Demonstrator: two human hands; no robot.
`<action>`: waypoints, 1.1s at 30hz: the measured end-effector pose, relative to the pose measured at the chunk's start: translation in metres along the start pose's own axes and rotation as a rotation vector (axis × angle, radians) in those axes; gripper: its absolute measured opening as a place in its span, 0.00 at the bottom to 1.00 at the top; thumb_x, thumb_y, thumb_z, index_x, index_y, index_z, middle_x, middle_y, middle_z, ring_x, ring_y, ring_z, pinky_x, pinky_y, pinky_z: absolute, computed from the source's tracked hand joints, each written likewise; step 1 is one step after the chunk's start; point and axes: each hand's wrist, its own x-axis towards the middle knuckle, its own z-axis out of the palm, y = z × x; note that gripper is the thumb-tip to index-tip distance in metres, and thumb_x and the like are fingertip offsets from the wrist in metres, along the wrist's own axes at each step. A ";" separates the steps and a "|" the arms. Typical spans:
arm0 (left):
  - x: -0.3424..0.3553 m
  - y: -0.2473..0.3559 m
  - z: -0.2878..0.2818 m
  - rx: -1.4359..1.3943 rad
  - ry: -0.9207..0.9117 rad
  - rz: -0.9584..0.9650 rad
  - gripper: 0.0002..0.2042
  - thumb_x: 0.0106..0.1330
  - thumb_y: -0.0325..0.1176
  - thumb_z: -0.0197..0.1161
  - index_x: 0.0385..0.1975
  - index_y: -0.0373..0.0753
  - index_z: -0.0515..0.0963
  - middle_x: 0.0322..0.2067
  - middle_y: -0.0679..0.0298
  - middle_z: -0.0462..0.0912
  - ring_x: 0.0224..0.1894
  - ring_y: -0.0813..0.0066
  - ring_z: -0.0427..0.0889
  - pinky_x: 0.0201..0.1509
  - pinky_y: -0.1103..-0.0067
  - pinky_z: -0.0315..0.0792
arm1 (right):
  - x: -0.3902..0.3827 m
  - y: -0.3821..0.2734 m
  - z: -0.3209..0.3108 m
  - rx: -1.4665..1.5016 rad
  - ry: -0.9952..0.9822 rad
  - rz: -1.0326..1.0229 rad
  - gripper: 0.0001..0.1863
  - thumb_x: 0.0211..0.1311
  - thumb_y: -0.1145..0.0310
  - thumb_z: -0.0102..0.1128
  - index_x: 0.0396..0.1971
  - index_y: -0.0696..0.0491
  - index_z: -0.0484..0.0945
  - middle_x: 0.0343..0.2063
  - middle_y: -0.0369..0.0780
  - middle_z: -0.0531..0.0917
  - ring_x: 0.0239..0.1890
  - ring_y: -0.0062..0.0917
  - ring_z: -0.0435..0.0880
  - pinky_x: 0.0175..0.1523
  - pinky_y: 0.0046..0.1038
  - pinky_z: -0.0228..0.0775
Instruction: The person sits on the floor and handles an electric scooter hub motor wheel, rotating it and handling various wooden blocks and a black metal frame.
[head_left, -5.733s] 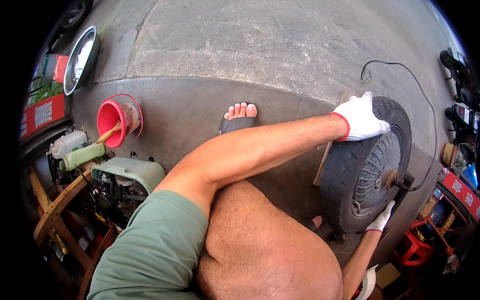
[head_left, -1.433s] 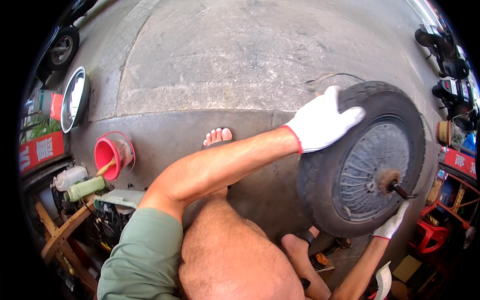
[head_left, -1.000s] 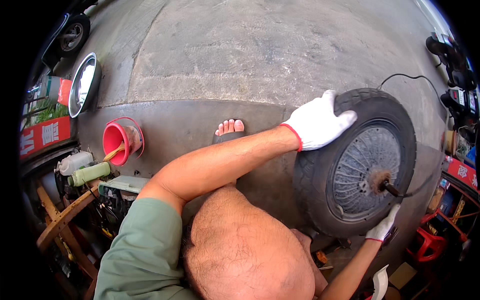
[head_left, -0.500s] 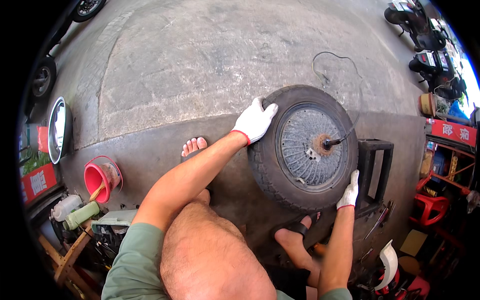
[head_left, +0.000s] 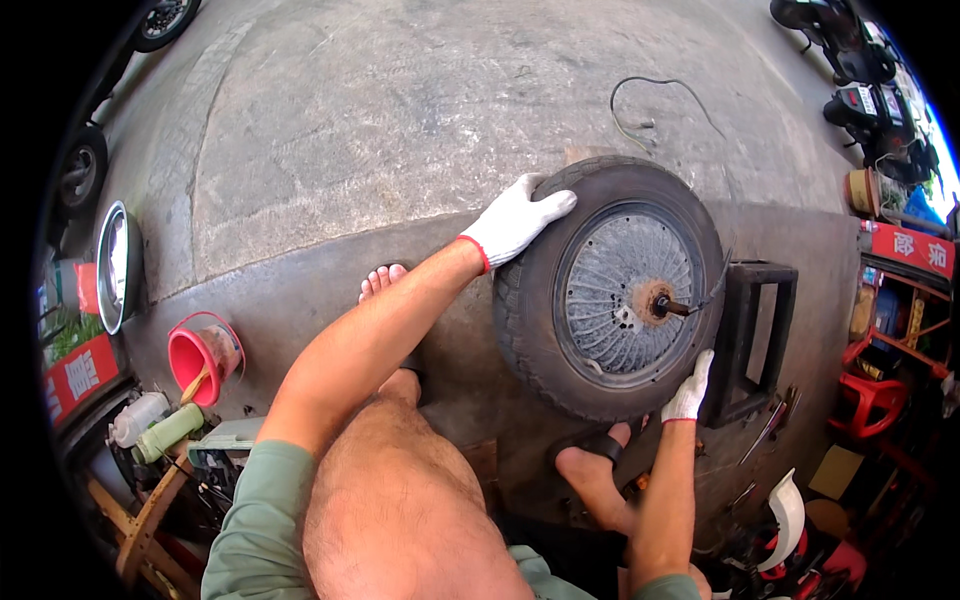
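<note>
My left hand (head_left: 525,218), in a white knit glove with a red cuff, grips the upper left of the black tyre (head_left: 540,330). My right hand (head_left: 688,385), gloved the same way, holds the tyre's lower right edge. The wheel leans, its grey, ribbed hub (head_left: 610,285) facing up toward me, with a rusty centre and a protruding axle (head_left: 672,306) with a dark cable. A black metal frame (head_left: 775,340) stands just to the right of the wheel.
My sandalled feet (head_left: 592,470) are on the concrete floor (head_left: 430,120). At left are a red bucket (head_left: 187,365), a metal basin (head_left: 118,270) and plastic containers (head_left: 165,430). Motorbikes (head_left: 880,130), a red stool (head_left: 860,405) and tools (head_left: 765,430) lie or stand at right.
Over the last seconds the wheel has swung leftward in view, uncovering more of the black frame. Both hands have stayed on the tyre, and my left arm has moved with it.
</note>
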 end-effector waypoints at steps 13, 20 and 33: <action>-0.052 0.093 -0.009 -0.155 0.092 0.219 0.38 0.68 0.54 0.61 0.64 0.25 0.63 0.57 0.42 0.75 0.61 0.60 0.76 0.65 0.71 0.69 | -0.004 -0.142 0.001 -0.134 -0.001 -0.322 0.40 0.70 0.41 0.54 0.68 0.59 0.66 0.66 0.40 0.71 0.65 0.31 0.70 0.71 0.31 0.57; -0.086 0.208 -0.016 -0.217 0.133 0.490 0.35 0.60 0.52 0.61 0.47 0.16 0.69 0.38 0.33 0.82 0.46 0.42 0.84 0.54 0.65 0.77 | -0.122 -0.233 0.053 0.001 0.136 -0.600 0.35 0.77 0.47 0.44 0.72 0.58 0.59 0.71 0.42 0.62 0.70 0.34 0.63 0.74 0.35 0.53; -0.022 -0.003 0.016 0.379 0.279 0.134 0.36 0.68 0.48 0.57 0.70 0.33 0.56 0.58 0.38 0.71 0.63 0.44 0.71 0.68 0.63 0.64 | 0.000 -0.022 0.015 -0.055 -0.038 -0.051 0.46 0.67 0.38 0.55 0.72 0.58 0.58 0.72 0.42 0.62 0.72 0.37 0.61 0.75 0.39 0.49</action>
